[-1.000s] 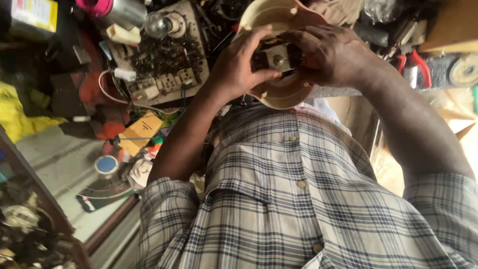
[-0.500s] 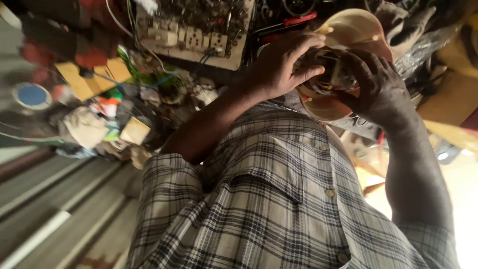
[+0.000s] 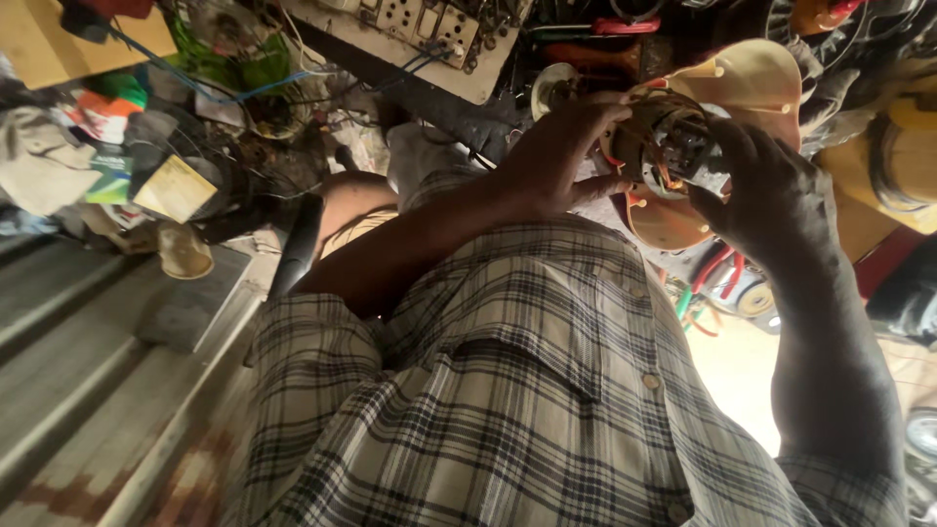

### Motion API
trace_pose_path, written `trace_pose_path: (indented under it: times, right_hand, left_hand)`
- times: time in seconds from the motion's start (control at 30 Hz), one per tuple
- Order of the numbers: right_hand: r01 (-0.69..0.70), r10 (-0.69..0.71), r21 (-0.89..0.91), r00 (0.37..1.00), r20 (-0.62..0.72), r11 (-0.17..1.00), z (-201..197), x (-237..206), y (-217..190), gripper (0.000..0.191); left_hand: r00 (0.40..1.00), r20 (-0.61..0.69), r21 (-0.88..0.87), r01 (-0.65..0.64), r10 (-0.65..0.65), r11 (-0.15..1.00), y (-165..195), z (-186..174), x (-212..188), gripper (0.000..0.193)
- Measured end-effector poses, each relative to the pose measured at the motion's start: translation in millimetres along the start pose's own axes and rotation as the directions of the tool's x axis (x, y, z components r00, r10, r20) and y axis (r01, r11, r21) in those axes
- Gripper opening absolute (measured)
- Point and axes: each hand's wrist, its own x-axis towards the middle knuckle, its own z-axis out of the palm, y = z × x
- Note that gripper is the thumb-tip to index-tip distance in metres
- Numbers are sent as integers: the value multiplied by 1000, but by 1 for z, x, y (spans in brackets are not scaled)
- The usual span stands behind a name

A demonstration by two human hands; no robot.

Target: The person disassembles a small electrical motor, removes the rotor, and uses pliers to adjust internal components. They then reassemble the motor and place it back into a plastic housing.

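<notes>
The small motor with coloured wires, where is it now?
In the head view, upper right: the motor sits inside the beige plastic housing, held between the left hand and right hand.

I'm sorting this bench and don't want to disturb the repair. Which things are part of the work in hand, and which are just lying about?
In hand:
- small motor, held by left hand and right hand
- cream plastic housing around it

Lying about:
- switch panel
- yellow card
- red-handled tool
- crumpled cloth
</notes>
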Motion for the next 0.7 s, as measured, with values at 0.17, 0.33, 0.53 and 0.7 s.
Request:
trace_pose_path:
  times: [0.17, 0.33, 0.53, 0.7]
  right_hand:
    - [28, -28, -48, 1000, 10, 998, -8, 2, 2, 75]
    - [34, -32, -54, 998, 46, 998, -13, 2, 2, 73]
    - [80, -79, -41, 997, 27, 996, -13, 3, 8, 72]
    - [62, -60, -36, 996, 60, 997, -16, 3, 9, 74]
  left_hand:
    - [993, -85, 75, -76, 82, 994, 0, 1, 6, 84]
    - [988, -100, 104, -105, 116, 989, -5, 4, 8, 87]
    - [982, -138, 102, -117, 131, 988, -8, 8, 7, 88]
    - [984, -150, 96, -79, 93, 992, -9, 11, 7, 93]
